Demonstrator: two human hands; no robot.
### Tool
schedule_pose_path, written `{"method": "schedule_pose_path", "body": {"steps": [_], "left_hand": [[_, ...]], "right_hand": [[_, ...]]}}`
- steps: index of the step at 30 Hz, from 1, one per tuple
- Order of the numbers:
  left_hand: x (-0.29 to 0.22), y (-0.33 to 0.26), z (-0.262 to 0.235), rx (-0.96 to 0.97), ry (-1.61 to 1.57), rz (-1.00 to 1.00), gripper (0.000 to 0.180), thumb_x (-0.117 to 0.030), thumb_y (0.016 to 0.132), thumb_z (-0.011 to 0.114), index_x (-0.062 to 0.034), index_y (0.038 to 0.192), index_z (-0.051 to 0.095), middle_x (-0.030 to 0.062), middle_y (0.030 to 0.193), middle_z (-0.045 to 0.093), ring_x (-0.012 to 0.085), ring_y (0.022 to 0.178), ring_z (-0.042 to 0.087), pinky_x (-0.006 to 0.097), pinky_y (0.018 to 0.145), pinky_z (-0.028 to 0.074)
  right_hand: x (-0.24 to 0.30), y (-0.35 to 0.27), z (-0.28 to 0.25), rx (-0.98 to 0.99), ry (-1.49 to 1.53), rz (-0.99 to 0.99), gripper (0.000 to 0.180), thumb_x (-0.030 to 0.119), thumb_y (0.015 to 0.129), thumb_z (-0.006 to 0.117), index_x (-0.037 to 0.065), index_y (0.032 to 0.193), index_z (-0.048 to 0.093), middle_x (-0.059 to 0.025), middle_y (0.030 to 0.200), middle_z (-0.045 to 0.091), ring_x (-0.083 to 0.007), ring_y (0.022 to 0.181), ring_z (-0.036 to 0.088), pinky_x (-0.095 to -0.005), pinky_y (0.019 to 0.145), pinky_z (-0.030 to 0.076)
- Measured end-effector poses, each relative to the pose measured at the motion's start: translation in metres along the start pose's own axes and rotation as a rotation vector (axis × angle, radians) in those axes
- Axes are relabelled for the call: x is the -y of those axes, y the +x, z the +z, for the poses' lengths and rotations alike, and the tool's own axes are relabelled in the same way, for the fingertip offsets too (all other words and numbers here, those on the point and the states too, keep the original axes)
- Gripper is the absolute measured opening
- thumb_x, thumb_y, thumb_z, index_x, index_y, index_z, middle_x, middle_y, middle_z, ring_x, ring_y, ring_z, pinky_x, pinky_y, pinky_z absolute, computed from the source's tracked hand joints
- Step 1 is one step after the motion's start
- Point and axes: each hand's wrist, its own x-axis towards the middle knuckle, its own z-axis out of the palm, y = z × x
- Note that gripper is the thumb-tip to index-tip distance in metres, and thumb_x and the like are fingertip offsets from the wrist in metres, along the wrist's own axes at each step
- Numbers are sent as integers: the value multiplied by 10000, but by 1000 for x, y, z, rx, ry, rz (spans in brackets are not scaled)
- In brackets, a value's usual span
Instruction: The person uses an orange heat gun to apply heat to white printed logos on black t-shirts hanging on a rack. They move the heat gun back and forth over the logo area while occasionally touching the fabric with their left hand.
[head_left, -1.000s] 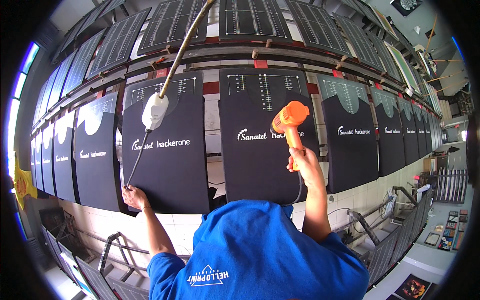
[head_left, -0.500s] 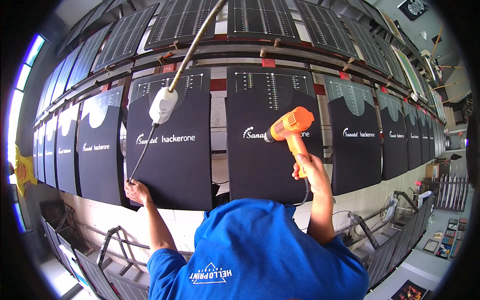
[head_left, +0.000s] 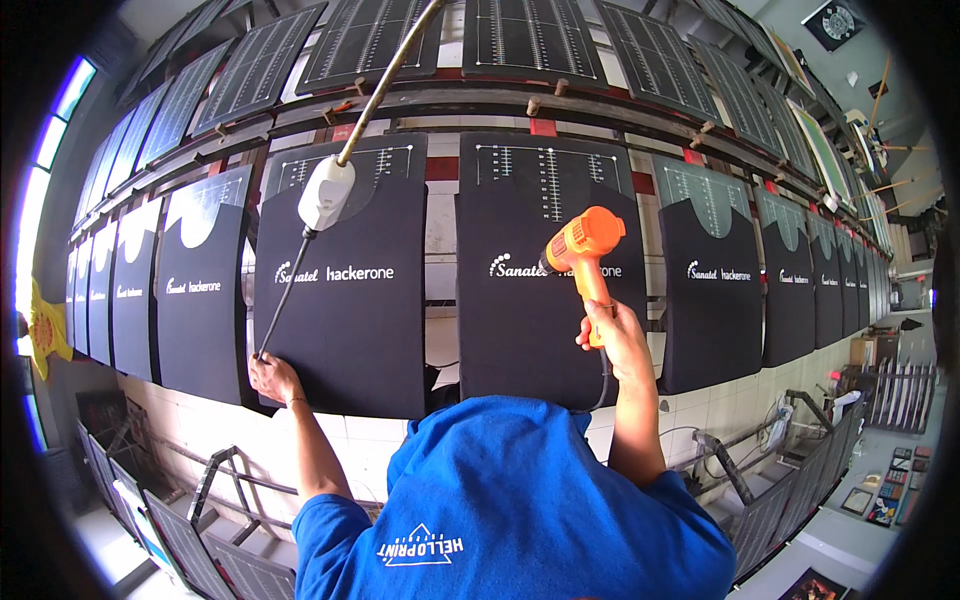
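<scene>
My right hand [head_left: 618, 342] is wrapped round the handle of an orange heat gun [head_left: 588, 240]. The gun hovers over a black shirt [head_left: 530, 345] with a white print, its dark nozzle pointing left across the lettering. At the lower left edge of the neighbouring black shirt [head_left: 350, 340], my left hand [head_left: 275, 378] is closed on a thin black cable [head_left: 287, 295]. That cable runs up to a white socket block [head_left: 327, 193] hanging from a pole [head_left: 385, 85]. Both shirts are stretched over dark boards with white scale marks.
More shirts on boards stand in the row to the left [head_left: 195, 320] and right [head_left: 708, 320]. A second row of bare boards [head_left: 535, 40] lies beyond a metal rail [head_left: 480, 97]. Behind me are metal frames [head_left: 215, 480] and a tiled strip [head_left: 360, 445]. Yellow cloth [head_left: 47, 325] hangs far left.
The heat gun has moved up slightly and its nozzle has swung, showing more of the print beneath. My left hand stays at the same shirt edge. The view has shifted a little.
</scene>
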Motion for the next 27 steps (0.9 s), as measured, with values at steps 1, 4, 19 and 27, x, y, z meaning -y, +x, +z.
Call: {"method": "schedule_pose_path", "body": {"steps": [1, 4, 19, 27], "left_hand": [[0, 0, -1, 2, -2, 5, 372, -276, 968, 467, -25, 1210, 596, 157, 1254, 602, 312, 1210, 517, 421, 1029, 368], [-2, 1, -2, 20, -4, -21, 376, -274, 969, 466, -20, 1216, 593, 160, 1255, 602, 312, 1209, 520, 418, 1033, 366], [7, 4, 5, 62, 58, 2, 441, -341, 985, 462, -26, 1282, 548, 146, 1333, 544, 309, 1231, 498, 413, 1049, 354], [2, 3, 1, 61, 52, -5, 428, -331, 985, 449, -27, 1265, 560, 141, 1311, 563, 291, 1232, 502, 403, 1045, 351]], "right_hand": [[0, -3, 1, 0, 2, 3, 305, 314, 941, 637, 20, 988, 569, -19, 691, 582, -114, 577, 603, -243, 524, 481], [-1, -10, 0, -1, -1, -1, 312, 318, 939, 639, 18, 987, 567, -24, 693, 586, -116, 579, 603, -245, 525, 481], [-2, -12, 4, 59, -19, 14, 329, 329, 940, 638, 13, 995, 566, -29, 705, 589, -118, 591, 604, -246, 540, 488], [0, -9, 11, 79, -40, 6, 303, 313, 945, 629, 21, 995, 565, -24, 700, 585, -111, 591, 599, -244, 544, 489]]}}
